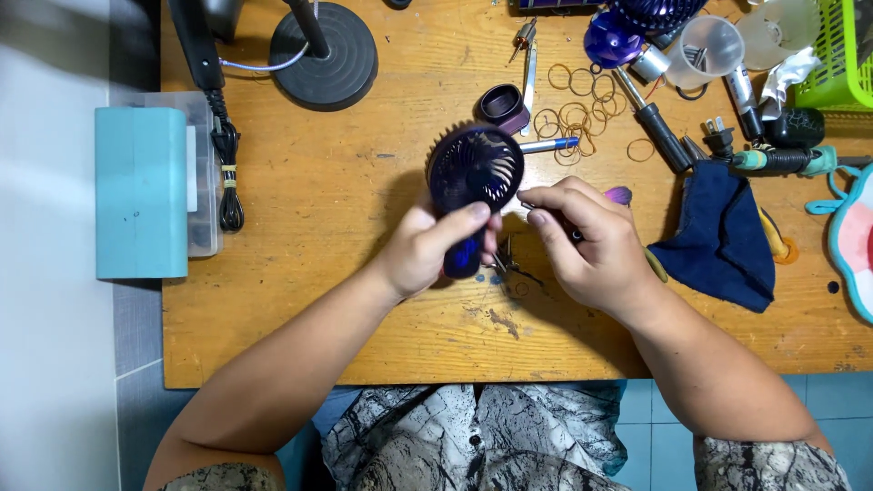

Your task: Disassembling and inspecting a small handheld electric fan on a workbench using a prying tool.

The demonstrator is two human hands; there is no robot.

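Dark purple plastic fills our left hand (427, 250): its fingers are wrapped tight round the handle of a small handheld fan (474, 173), steadying it above the wooden worktop (364, 300). Just right of the fan, our right hand (587, 241) pinches a thin metal tool (526, 204) toward the grille. Beyond the fan lie loose rubber bands (582, 105); further right, a dark blue cloth (723, 236).
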